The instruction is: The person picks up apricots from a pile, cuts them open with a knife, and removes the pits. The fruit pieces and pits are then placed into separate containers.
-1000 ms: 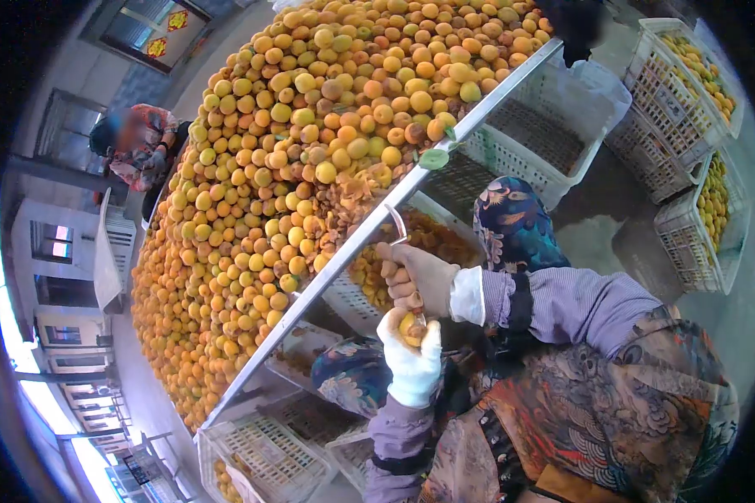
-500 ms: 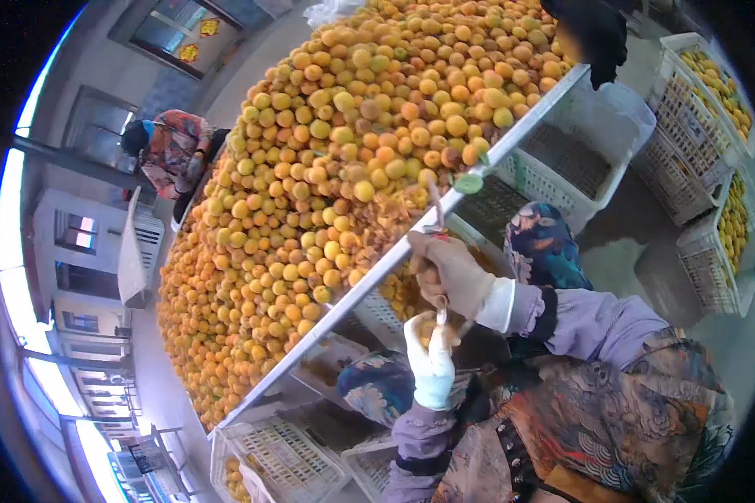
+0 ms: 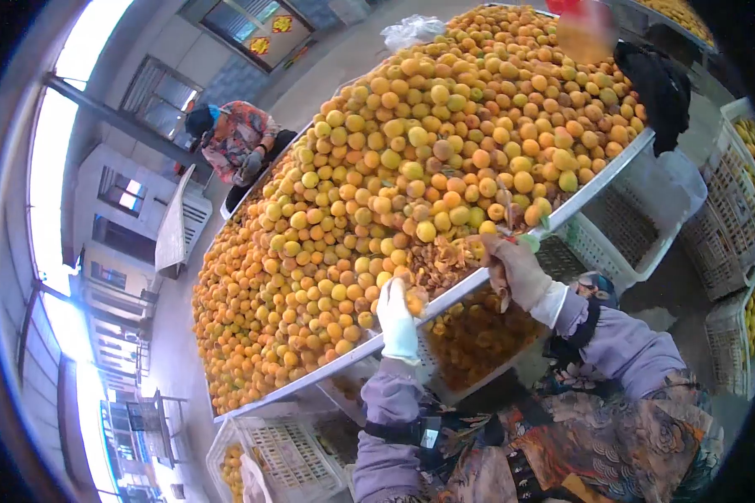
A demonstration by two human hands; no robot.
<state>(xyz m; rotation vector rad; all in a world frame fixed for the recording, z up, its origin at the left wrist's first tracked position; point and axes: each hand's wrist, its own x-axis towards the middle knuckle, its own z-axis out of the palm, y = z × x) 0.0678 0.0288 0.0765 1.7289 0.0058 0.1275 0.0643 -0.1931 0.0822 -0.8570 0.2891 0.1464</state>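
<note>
A heaped pile of apricots (image 3: 411, 193) is reached across the surface's rim (image 3: 445, 295); one fruit (image 3: 414, 299) is grasped by the gloved left hand (image 3: 394, 314), while a small tool, indistinct, is clenched in the right hand (image 3: 516, 270).

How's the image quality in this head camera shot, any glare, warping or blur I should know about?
Head view: strong fisheye bends the table rim and blacks out the corners; the windows at left blow out white; the apricot pile is evenly lit and fairly sharp; the left hand and right hand look slightly soft.
</note>
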